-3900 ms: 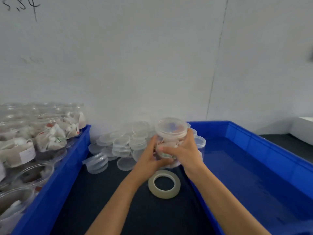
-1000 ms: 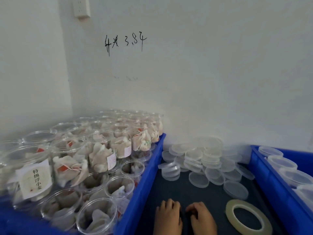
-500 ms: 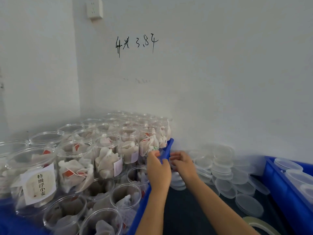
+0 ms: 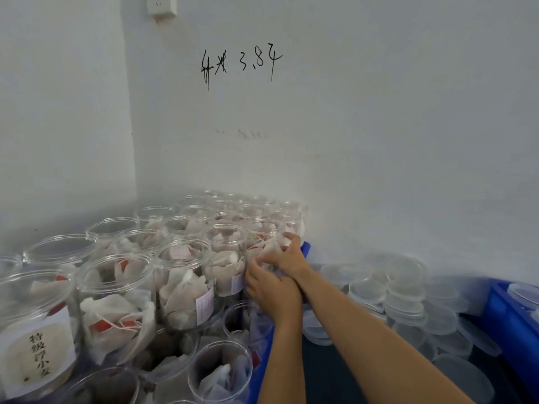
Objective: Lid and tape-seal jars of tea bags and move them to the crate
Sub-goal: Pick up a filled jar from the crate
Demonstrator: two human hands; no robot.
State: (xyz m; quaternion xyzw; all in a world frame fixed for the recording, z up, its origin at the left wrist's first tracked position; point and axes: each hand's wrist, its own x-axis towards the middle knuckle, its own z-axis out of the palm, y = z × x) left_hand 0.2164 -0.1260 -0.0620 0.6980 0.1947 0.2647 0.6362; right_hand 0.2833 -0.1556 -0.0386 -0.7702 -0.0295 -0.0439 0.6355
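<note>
I have both hands, left (image 4: 272,290) and right (image 4: 287,258), with fingers curled round an open jar (image 4: 264,243) at the bin's (image 4: 304,247) far right corner; lifted crooked, it could clip neighbouring jars, spill tea bags, or slip from my grip.

Black handwriting (image 4: 241,65) stands on the white wall, above the massed open jars of tea bags: two scrawled characters that cannot be made out, then what reads as "3,84". The nearest jar (image 4: 38,339), at the lower left, far below the handwriting, carries a pale label (image 4: 36,355) with a vertical column of black Chinese characters, "特级浮小麦", and a small red mark beneath them. Other jars further back bear small white labels whose print is too blurred to read.
</note>
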